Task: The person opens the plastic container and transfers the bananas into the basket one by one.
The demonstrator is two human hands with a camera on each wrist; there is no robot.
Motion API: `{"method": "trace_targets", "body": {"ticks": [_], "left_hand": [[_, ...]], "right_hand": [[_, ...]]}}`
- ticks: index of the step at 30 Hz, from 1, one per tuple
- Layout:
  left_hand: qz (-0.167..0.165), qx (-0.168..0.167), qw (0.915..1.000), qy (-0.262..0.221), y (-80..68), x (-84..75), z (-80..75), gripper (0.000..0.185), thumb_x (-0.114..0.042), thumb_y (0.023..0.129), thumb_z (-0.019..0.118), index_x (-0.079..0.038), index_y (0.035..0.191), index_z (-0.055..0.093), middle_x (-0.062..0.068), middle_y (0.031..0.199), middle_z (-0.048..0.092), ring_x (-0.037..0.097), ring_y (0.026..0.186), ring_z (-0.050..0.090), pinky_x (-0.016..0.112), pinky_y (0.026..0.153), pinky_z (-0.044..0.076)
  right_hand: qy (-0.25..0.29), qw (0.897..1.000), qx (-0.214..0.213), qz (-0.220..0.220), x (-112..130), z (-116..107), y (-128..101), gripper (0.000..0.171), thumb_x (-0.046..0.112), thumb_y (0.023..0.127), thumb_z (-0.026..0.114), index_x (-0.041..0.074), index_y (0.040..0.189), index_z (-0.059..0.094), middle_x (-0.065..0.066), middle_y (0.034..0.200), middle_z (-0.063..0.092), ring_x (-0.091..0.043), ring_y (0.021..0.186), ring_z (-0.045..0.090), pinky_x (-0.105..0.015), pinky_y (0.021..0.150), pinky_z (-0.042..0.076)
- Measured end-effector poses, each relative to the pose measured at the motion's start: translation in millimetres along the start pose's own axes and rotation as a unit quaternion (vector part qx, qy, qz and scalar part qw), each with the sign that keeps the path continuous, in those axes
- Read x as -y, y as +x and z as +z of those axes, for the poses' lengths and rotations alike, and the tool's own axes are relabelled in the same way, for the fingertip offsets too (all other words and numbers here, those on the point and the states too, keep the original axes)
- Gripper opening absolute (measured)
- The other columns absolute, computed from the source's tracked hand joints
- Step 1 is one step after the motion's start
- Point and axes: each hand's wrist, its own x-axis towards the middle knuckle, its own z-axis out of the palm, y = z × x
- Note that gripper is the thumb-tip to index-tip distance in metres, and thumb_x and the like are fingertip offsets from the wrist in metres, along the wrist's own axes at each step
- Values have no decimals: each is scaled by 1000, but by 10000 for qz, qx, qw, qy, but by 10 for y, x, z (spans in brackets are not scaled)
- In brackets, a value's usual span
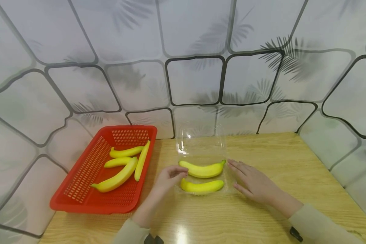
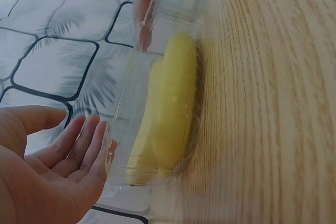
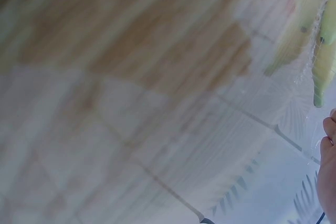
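A clear plastic clamshell box (image 1: pixel 200 146) lies on the table with its lid raised at the back. Two yellow bananas sit inside, one in the rear (image 1: pixel 203 170) and one in front (image 1: pixel 202 187). My left hand (image 1: pixel 169 177) is at the box's left side; in the left wrist view its fingers are loosely extended against the box's edge, thumb apart. Along the right side rests my right hand (image 1: pixel 253 182), fingers straight and fingertips by the rim. Neither hand grips a banana. In the right wrist view only part of the right hand (image 3: pixel 327 161) shows at the edge.
To the left stands a red plastic basket (image 1: pixel 88 209) with several bananas (image 1: pixel 117 179) in it. Its right wall is close to my left forearm. The wooden table (image 1: pixel 271 149) meets a patterned backdrop (image 1: pixel 195 81) behind and at both sides.
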Motion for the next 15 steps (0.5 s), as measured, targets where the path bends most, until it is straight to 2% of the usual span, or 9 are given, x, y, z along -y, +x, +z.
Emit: {"method": "trace_targets", "body": {"ticks": [3, 5, 7, 11, 15], "left_hand": [[51, -48, 9999, 131, 19, -16, 46, 24, -6, 102, 69, 11, 118, 73, 27, 119, 76, 40, 115, 73, 37, 102, 61], [98, -37, 9997, 238, 44, -28, 86, 23, -7, 101, 70, 10, 117, 74, 26, 119, 76, 39, 114, 74, 41, 103, 61], [105, 4, 9996, 246, 81, -32, 133, 23, -6, 100, 71, 11, 116, 75, 26, 118, 76, 39, 112, 75, 41, 100, 62], [51, 190, 9994, 285, 164, -37, 235, 22, -6, 100, 71, 10, 115, 75, 25, 116, 77, 36, 107, 76, 31, 92, 64], [15, 325, 9976, 613, 218, -33, 315, 21, -8, 99, 73, 6, 114, 77, 22, 114, 79, 33, 103, 77, 27, 86, 64]], "right_hand": [[-9, 10000, 8, -8, -3, 0, 1, 72, 23, 94, 76, -6, 153, 48, -24, 159, 51, -39, 139, 57, -15, 132, -6], [-16, 10000, 11, -15, -6, 3, 0, 71, 24, 95, 76, -6, 153, 48, -24, 159, 51, -39, 139, 57, -15, 132, -5], [-35, 10000, 23, -16, -7, 5, 0, 71, 24, 95, 76, -6, 153, 48, -23, 159, 50, -39, 140, 56, -15, 132, -5], [-72, 10000, 47, -8, -7, 7, -1, 72, 24, 94, 77, -6, 153, 48, -23, 160, 50, -39, 140, 56, -15, 132, -6], [-80, 9999, 90, 27, -1, 7, 2, 73, 24, 94, 77, -5, 154, 47, -23, 161, 50, -39, 141, 56, -16, 132, -6]]}}
